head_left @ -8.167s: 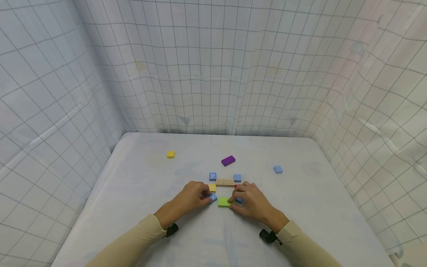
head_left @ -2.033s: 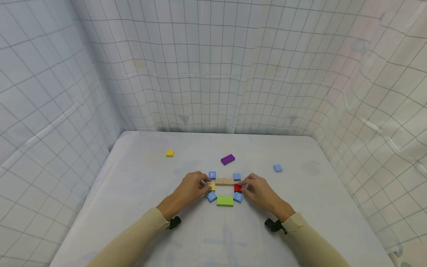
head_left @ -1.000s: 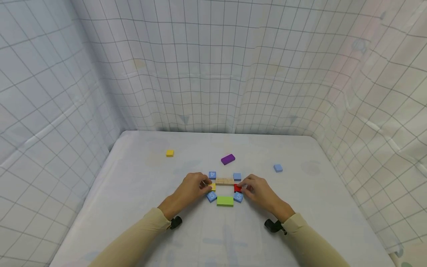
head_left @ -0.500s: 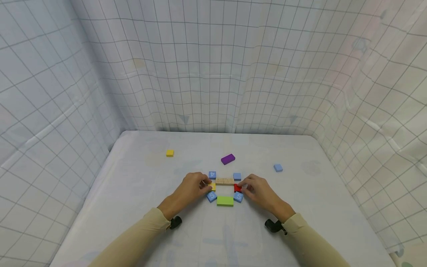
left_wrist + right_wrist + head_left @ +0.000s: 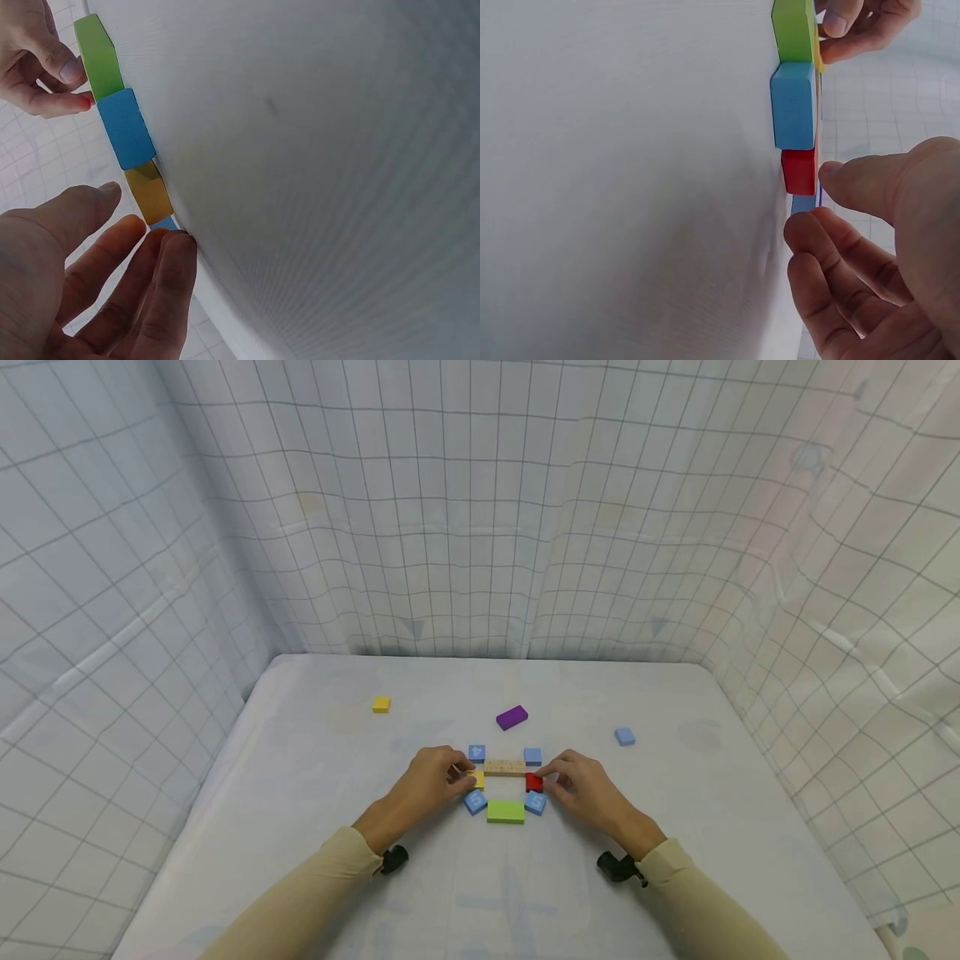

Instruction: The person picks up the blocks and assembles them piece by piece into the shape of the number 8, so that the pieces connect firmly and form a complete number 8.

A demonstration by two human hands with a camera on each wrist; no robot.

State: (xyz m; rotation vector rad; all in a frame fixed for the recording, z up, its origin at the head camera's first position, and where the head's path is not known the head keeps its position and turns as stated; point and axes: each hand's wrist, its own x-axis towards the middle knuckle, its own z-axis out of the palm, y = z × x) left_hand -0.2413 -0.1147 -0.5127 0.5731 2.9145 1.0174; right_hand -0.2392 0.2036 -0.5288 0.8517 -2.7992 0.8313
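In the head view several small blocks form a ring. My left hand (image 5: 431,783) is at its left side, thumb and fingertips relaxed around a yellow block (image 5: 480,780). Opposite, my right hand (image 5: 587,789) has thumb and forefinger at a red block (image 5: 534,782). Both wrist views show gaps between thumb and fingers; firm contact is unclear. A light green block (image 5: 506,812) lies in front, with slanted blue number blocks at its left (image 5: 476,802) and right (image 5: 536,802). Behind are a wooden block (image 5: 504,767), a blue "4" block (image 5: 477,753) and a blue block (image 5: 532,757).
Farther back on the white-covered table (image 5: 315,777) lie a yellow block (image 5: 382,704) at left, a purple block (image 5: 512,717) in the middle and a blue block (image 5: 625,737) at right. Grid-patterned curtains (image 5: 480,527) surround the table's back and sides.
Since the oldest frame, my hands have left the front blue blocks and the green one for the yellow and red blocks. Both front blue blocks sit slanted. Over the last two seconds little differs.
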